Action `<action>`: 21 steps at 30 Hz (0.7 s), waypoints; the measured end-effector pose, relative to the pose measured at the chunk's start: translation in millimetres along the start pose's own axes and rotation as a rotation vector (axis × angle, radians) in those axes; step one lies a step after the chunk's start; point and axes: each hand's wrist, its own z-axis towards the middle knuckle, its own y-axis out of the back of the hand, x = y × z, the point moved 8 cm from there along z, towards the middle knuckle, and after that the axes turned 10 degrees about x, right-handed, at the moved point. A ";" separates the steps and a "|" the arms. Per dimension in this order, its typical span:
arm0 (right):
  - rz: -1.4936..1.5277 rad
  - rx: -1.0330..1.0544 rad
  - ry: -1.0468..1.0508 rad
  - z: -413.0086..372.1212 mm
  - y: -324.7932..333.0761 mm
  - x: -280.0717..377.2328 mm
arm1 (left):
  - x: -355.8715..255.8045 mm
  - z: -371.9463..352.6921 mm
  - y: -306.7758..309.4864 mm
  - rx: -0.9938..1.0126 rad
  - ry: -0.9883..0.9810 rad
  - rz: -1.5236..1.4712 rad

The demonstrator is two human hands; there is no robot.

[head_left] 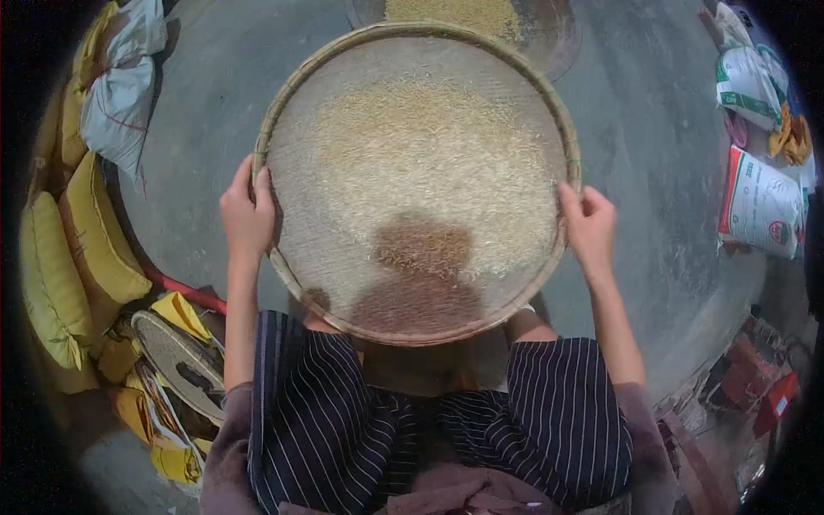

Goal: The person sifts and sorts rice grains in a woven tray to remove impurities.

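Note:
A round woven winnowing basket point(300, 112) is held out over my knees, its bamboo rim gripped on both sides. My left hand point(247, 209) is closed on the left edge, thumb over the rim. On the opposite edge, my right hand point(590, 221) is closed the same way. Pale unhusked grain point(446, 154) lies spread in a thin layer across the weave. A shadow falls over the near part of the basket. The fingers under the rim are hidden on both sides.
Beyond the basket, more grain point(455, 10) lies on a round tray. Full yellow sacks point(56, 275) and a white sack point(120, 103) line the left. Another woven basket point(176, 365) leans at lower left. Printed white bags point(764, 206) stand at right on the grey floor point(661, 129).

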 end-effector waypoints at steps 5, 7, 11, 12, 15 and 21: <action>0.053 -0.095 -0.101 4.2 16.1 -24.4 | -35.0 -8.7 -27.5 0.088 -0.002 0.037; -0.042 -0.029 -0.075 -5.2 -0.6 -29.4 | -13.4 2.1 -21.9 0.052 -0.028 0.015; 0.041 -0.040 -0.140 10.0 10.8 -43.1 | 1.0 -15.0 -40.0 0.056 -0.006 -0.032; 0.037 -0.035 -0.142 8.0 8.8 -40.7 | -6.0 -21.4 -47.6 0.050 -0.087 -0.025; -0.203 -0.010 -0.009 -6.5 -10.1 -21.1 | 2.6 -16.0 -34.4 0.058 -0.017 -0.018; -0.223 -0.028 -0.072 -4.7 -1.4 -31.1 | -0.4 -32.5 -53.6 0.153 -0.018 0.035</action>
